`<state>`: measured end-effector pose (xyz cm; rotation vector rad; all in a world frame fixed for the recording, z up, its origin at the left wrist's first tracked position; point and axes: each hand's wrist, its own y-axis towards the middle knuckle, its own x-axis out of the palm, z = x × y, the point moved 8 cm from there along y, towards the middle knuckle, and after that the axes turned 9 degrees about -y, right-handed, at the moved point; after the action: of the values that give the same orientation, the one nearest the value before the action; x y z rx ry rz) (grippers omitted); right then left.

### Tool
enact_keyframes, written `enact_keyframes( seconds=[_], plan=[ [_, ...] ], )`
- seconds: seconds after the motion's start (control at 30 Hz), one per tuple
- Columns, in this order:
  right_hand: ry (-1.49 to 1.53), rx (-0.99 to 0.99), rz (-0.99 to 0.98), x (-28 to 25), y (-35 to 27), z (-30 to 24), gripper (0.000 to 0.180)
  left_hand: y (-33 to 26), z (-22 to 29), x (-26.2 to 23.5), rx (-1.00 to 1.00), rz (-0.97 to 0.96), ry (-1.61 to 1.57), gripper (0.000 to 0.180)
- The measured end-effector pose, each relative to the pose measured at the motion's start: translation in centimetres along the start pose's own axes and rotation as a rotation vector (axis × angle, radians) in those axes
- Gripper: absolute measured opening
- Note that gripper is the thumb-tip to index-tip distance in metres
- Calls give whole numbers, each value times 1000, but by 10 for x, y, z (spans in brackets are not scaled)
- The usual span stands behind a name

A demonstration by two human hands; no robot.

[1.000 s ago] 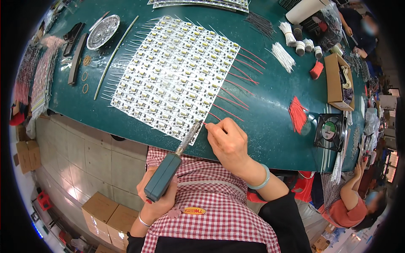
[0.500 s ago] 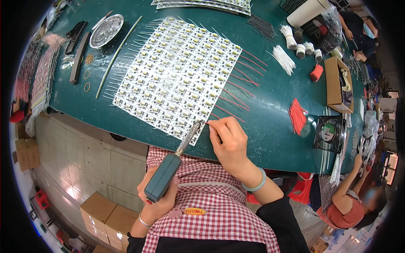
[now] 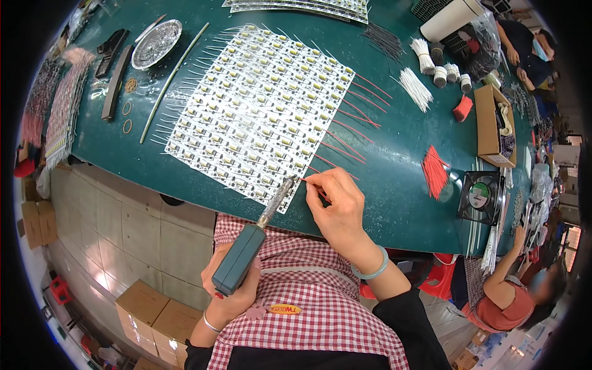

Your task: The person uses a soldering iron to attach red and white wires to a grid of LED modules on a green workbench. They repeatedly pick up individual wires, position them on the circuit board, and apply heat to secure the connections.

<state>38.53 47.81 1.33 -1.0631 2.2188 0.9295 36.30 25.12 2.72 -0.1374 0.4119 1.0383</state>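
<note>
My left hand (image 3: pixel 246 291) is wrapped round the dark green handle of a soldering gun (image 3: pixel 240 259). Its metal tip rests at the near right corner of a white circuit-board panel (image 3: pixel 256 114), which is covered in rows of small yellow and black parts. With thumb and fingertips my right hand (image 3: pixel 339 206) pinches a short red wire (image 3: pixel 303 179), whose end meets the panel edge beside the tip. Several other red wires (image 3: pixel 354 146) stick out along the panel's right edge, and white leads fringe its left side. Whether solder has melted at the joint is too small to tell.
Loose red wires (image 3: pixel 435 173) lie right of the panel, near a small black fan (image 3: pixel 480 196) and a cardboard box (image 3: pixel 493 126). White wire bundles (image 3: pixel 413 88) sit farther back. A metal dish (image 3: pixel 156 45) and a dark bar (image 3: pixel 117 84) are at left. Two people work at right.
My right hand has shifted very slightly, its fingers curling a little differently round the red wire. The soldering gun stays nearly still. At lower right, the other person's arms and head have moved.
</note>
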Motion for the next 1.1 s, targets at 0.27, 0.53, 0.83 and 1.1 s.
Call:
enact_keyframes(
  seconds=[0.27,0.53,0.83,1.1],
  plan=[
    [-118,-132,83,-3,-2,-10,20,2,1,0,-26,20,-32,20],
    [-165,-218,79,-1,-7,-13,23,2,0,1,-35,14,-54,20],
    [-158,-210,93,-1,-9,-12,27,1,-2,2,-45,27,-65,21],
    [-152,-202,80,-1,-9,-11,28,5,3,3,1,43,-34,21]
  ],
)
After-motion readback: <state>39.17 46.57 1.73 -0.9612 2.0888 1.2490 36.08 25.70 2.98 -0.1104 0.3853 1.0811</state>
